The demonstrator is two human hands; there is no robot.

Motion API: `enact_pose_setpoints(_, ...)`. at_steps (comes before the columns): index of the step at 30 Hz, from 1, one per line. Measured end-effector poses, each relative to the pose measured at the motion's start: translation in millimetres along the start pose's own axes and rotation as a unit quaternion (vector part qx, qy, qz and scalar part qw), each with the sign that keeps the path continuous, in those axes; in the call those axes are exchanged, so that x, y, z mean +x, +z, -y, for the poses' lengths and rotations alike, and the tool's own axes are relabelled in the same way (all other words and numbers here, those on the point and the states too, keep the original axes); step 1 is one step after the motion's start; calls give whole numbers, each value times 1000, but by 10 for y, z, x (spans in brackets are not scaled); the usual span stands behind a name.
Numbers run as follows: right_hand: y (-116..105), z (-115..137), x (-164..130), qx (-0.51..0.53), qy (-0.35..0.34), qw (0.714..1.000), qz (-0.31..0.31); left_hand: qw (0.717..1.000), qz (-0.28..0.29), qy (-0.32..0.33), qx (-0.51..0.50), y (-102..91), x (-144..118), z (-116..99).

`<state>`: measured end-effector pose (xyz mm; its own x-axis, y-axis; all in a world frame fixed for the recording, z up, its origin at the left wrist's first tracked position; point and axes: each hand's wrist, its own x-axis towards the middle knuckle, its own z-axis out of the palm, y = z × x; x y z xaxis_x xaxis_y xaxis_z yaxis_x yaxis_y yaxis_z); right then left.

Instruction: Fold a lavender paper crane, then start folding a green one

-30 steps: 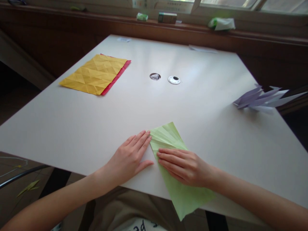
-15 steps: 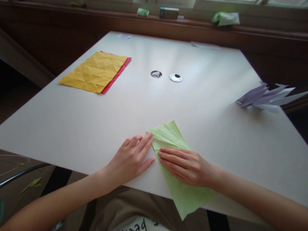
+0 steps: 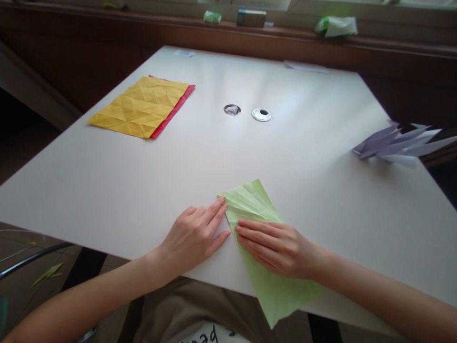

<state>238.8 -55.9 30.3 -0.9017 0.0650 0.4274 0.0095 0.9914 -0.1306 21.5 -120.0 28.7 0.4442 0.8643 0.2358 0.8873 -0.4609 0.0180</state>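
In the lower middle of the frame, your left hand (image 3: 194, 238) has changed its pose: a second ago its fingers lay nearly straight side by side; now you have two fingers (image 3: 216, 206) stretched out and the outer ones bent back. Your left thumb (image 3: 220, 241) has come up slightly, nearer the edge of the green paper (image 3: 255, 202). The sheet's left corner, covered by your fingertips earlier, now pokes out past them. Your view has dipped and swung slightly left, so the windowsill (image 3: 171, 21) sits higher along the top and the purple folded paper (image 3: 385, 144) further right.
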Motion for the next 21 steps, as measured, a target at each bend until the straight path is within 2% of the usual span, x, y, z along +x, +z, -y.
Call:
enact_pose_setpoints(10,11,-13,-11,6,-1,1000,-8,1000,-23,3,19,18,-9,2)
enact_pose_setpoints(21,25,-4,-19,9,5,1000,-13,999,-9,-32,34,3,14,-13)
